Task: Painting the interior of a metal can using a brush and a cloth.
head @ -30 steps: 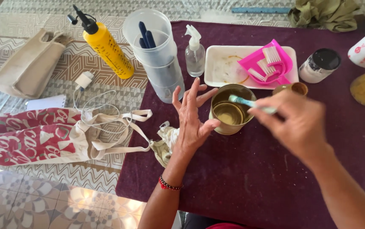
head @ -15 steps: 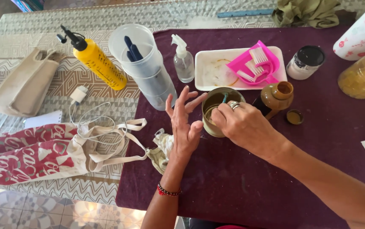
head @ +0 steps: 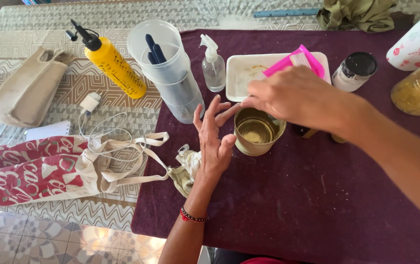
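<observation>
Left hand (head: 215,142) raised upright at the centre of the tabletop (head: 288,210), palm turned toward the round tin can (head: 259,131), fingers spread and slightly curled, grip open and empty, fingertips just beside the can's rim at its 9 o'clock. Right hand (head: 295,95) reaching in from 3 o'clock, hovering over the can's far rim, fingertips pinched together at 12 o'clock of the can; grip closed, though whether anything thin sits between the fingers cannot be told. Can standing upright on the maroon cloth (head: 278,215), holding a pale yellowish liquid. Just beyond, at 12 o'clock, a white rectangular tray (head: 241,76) with a pink plastic piece (head: 288,61) lying in it, partly hidden by the right hand. At 11 o'clock, a small clear spray bottle (head: 213,66) and a tall clear plastic cup (head: 171,73) with dark blue pens inside. Farther toward 10 o'clock, a yellow squeeze bottle (head: 112,61) with a black nozzle, tilted. At 2 o'clock, a dark-lidded white jar (head: 354,71) and an amber jar (head: 417,90). At 8 o'clock, a crumpled rag (head: 185,168) near the left wrist, beside a red-and-white patterned tote bag (head: 34,171).
</observation>
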